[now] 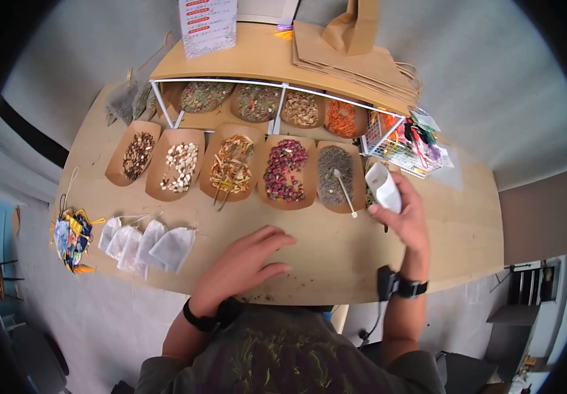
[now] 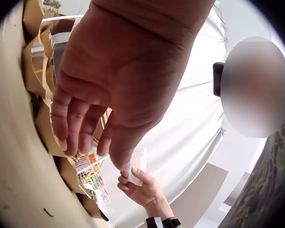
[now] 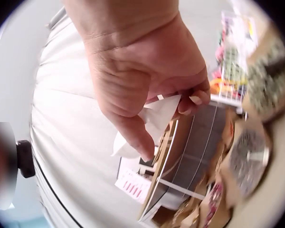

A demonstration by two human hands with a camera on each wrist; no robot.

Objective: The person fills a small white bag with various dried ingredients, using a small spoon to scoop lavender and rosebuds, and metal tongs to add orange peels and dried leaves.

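My right hand (image 1: 409, 217) grips a small white cloth-like pouch (image 1: 383, 187) above the right end of the front row of trays. In the right wrist view its thumb and fingers pinch the pouch (image 3: 159, 118). Beneath it is a paper tray of greenish dried herb (image 3: 268, 80), partly hidden by the hand in the head view. My left hand (image 1: 247, 259) hovers over the front of the table, fingers loosely extended, holding nothing. Nearest the pouch on its left is a tray of greyish-purple dried buds (image 1: 336, 161) with a white scoop (image 1: 344, 187) in it.
More paper trays hold dried rosebuds (image 1: 283, 171), mixed slices with tongs (image 1: 221, 197), white pieces (image 1: 182, 164) and brown bits (image 1: 138, 154). Several filled white pouches (image 1: 172, 248) and patterned sachets (image 1: 73, 240) lie at left. A shelf (image 1: 251, 52) and wire basket (image 1: 415, 157) stand behind.
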